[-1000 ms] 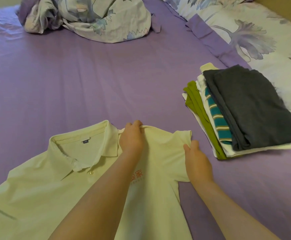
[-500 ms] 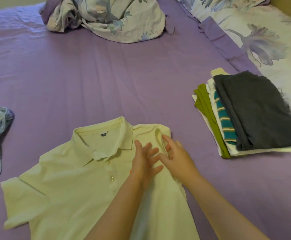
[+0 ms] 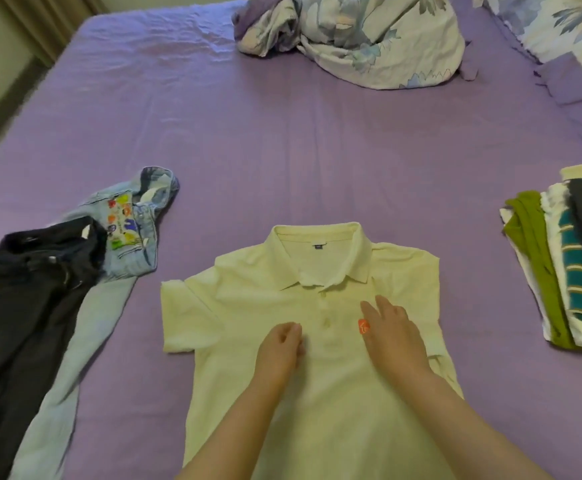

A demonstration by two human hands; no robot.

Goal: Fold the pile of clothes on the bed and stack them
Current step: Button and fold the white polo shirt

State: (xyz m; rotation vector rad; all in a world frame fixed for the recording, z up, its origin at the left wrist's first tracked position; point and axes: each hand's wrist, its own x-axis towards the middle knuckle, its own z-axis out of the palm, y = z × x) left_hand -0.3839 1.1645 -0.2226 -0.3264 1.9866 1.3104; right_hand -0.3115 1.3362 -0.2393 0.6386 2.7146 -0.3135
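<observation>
A pale yellow polo shirt (image 3: 248, 299) lies face up on the purple bed sheet (image 3: 282, 140), collar away from me, its right sleeve tucked under and its left sleeve spread out. My left hand (image 3: 280, 344) rests on the chest with its fingers loosely curled and holds nothing. My right hand (image 3: 391, 327) lies flat on the shirt beside a small orange logo, fingers apart. A stack of folded clothes (image 3: 566, 268) sits at the right edge, with a dark grey piece on top.
Unfolded light blue jeans (image 3: 123, 237) and a black garment (image 3: 22, 292) lie at the left. A crumpled floral duvet (image 3: 358, 36) sits at the far side, and a floral pillow (image 3: 573, 26) at the top right. A curtain hangs beyond the bed's left edge.
Both hands left the right shoulder, where they folded the sleeve under, and came to the chest. My view swung left, which brought the jeans and the black garment into sight.
</observation>
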